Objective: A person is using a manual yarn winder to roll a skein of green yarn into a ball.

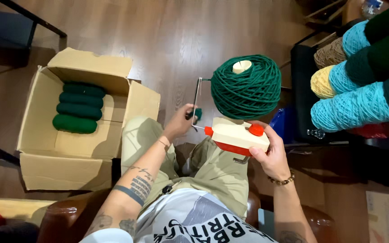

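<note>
The right hand point(273, 155) holds the winder point(237, 136) over the lap, with the green yarn ball point(247, 86) on top. The left hand point(181, 120) grips the handle point(194, 114). A box point(46, 153) stands left.

one head-worn camera looks steeply down from close above, over the person's lap; the left hand point(179, 122) and right hand point(271, 155) sit mid-frame, floor beyond them.

Wooden plank floor point(167, 40) — bearing an open cardboard box point(41, 162) of dark green yarn rolls point(78, 107) — beside a black chair point(5, 31).
</note>
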